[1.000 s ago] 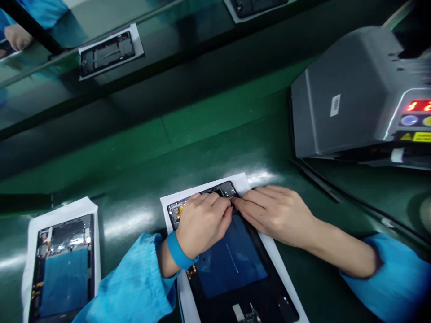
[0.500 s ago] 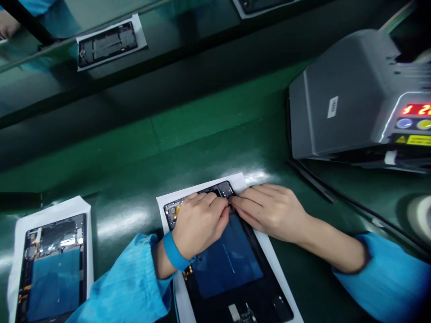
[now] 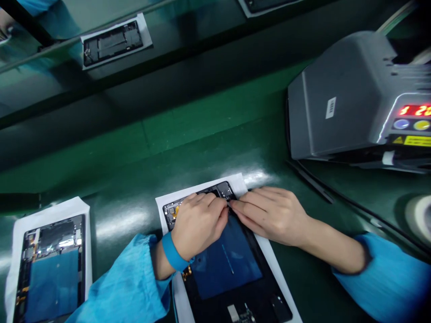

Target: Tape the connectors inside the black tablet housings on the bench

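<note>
An opened tablet [image 3: 229, 264] with a blue battery panel lies on a white sheet [image 3: 168, 202] on the green belt. My left hand [image 3: 197, 224] rests on the tablet's upper part, fingers curled and pressed down near the top edge. My right hand [image 3: 269, 215] lies beside it, its fingers stretched flat and close together, the tips meeting my left fingertips at a small spot by the tablet's top. What lies under the fingertips is hidden. A blue band circles my left wrist.
A second opened tablet [image 3: 50, 264] on white paper lies at the left. A grey machine [image 3: 343, 94] with a red display and buttons stands at the right. On the far side another tablet frame [image 3: 112, 40] sits on paper. A roll of tape [image 3: 419, 215] shows at the right edge.
Both hands stay at the same spot on the tablet's top edge, with only slight finger shifts. The view has drifted a little, so the left tablet sits further left.
</note>
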`<state>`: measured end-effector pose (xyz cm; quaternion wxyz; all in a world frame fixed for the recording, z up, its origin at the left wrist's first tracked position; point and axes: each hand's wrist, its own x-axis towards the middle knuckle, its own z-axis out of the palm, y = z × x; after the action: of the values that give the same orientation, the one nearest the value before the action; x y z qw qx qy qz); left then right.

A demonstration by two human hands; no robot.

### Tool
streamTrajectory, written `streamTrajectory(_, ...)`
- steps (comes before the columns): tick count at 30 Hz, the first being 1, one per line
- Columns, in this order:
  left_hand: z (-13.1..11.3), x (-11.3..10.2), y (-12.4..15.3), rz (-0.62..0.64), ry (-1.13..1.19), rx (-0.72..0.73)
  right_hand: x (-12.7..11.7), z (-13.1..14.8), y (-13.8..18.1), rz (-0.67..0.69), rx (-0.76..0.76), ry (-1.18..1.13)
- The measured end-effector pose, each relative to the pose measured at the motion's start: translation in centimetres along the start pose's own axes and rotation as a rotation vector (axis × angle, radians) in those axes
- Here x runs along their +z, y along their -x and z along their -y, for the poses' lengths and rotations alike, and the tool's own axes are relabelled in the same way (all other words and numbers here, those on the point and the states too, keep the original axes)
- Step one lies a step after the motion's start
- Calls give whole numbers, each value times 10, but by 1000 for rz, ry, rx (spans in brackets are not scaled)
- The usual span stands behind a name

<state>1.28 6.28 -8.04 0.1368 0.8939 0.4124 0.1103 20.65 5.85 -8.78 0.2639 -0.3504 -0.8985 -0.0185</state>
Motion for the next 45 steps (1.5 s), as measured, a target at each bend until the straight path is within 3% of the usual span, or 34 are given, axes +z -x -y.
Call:
streamTrajectory(31,1,0,-2,0,-2,8,3,-7,1,-10,32,59)
streamTrajectory(45,1,0,-2,0,-4,7,4,-8,2,92,5,38)
